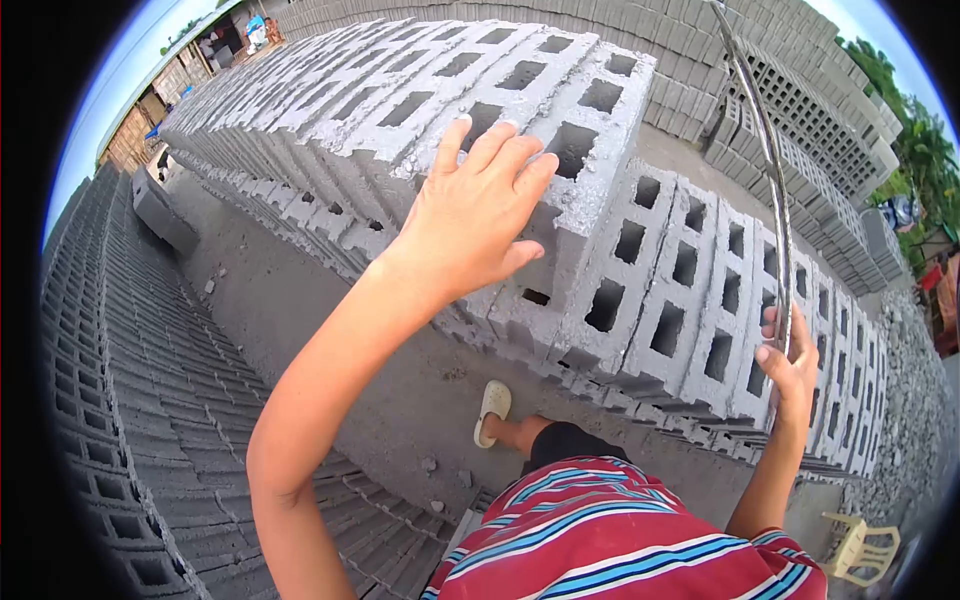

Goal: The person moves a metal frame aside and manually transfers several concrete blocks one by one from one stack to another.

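My left hand (482, 200) has its fingers spread over the corner of the upper row of grey hollow concrete blocks (560, 98), fingertips right at the top edge of the end blocks. In my right hand (792, 368) is a long, thin metal bar (765, 135), which rises upright past the lower row of hollow blocks (668, 262). The fingers and thumb are wrapped round its lower part. The blocks in both rows stand tightly side by side, with their square holes facing up.
Another long wall of stacked blocks (110, 350) runs along the left, across a dirt path (265, 290). More stacks (680, 80) rise at the back. Gravel (905, 400) and a pale yellow plastic chair (862, 548) are at the right. People (262, 33) are far off at upper left.
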{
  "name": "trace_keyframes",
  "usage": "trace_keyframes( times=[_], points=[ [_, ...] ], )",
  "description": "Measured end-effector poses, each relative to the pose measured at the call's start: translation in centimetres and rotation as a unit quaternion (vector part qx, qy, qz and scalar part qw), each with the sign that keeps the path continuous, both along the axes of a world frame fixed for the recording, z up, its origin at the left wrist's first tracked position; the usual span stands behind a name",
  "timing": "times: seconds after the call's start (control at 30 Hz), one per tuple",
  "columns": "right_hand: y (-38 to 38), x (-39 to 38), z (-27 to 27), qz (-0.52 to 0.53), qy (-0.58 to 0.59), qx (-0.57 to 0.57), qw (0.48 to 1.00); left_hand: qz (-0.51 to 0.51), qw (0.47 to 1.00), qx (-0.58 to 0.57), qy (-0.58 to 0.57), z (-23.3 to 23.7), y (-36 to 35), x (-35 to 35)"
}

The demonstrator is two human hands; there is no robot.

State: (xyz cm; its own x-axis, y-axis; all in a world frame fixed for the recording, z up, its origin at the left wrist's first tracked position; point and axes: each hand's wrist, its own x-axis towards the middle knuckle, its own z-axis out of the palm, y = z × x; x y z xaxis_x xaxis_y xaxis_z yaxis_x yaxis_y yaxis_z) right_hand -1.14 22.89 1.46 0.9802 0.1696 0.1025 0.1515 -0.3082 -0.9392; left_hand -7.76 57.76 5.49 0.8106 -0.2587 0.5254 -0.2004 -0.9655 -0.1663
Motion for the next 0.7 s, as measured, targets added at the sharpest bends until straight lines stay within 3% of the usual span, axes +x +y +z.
trace_keyframes(
  times=[0.2,0.27,0.33,0.37,0.47,0.5,0.7],
  points=[
    [6.1,0.3,-3.0,-0.073,-0.062,0.056,0.994,-0.139,0.974,0.114,0.135,1.9,1.5,6.1],
    [7.8,-0.3,-3.0,-0.087,-0.033,0.080,0.992,-0.149,0.958,0.138,0.204,3.1,1.8,6.8],
    [8.6,-0.8,-3.1,-0.105,-0.015,0.096,0.990,-0.162,0.940,0.141,0.266,3.5,2.1,7.4],
    [8.9,-1.0,-3.2,-0.112,-0.006,0.102,0.988,-0.198,0.945,0.143,0.217,2.9,2.6,7.9],
    [9.6,-2.4,-3.7,-0.159,-0.036,0.098,0.982,-0.218,0.908,0.077,0.350,3.3,2.7,9.1],
    [9.7,-3.2,-3.9,-0.174,-0.038,0.099,0.979,-0.251,0.914,0.074,0.310,3.2,3.0,9.2],
    [9.6,-9.6,-5.3,-0.278,-0.024,0.106,0.954,-0.287,0.874,0.167,0.354,4.0,2.7,10.5]
  ],
)
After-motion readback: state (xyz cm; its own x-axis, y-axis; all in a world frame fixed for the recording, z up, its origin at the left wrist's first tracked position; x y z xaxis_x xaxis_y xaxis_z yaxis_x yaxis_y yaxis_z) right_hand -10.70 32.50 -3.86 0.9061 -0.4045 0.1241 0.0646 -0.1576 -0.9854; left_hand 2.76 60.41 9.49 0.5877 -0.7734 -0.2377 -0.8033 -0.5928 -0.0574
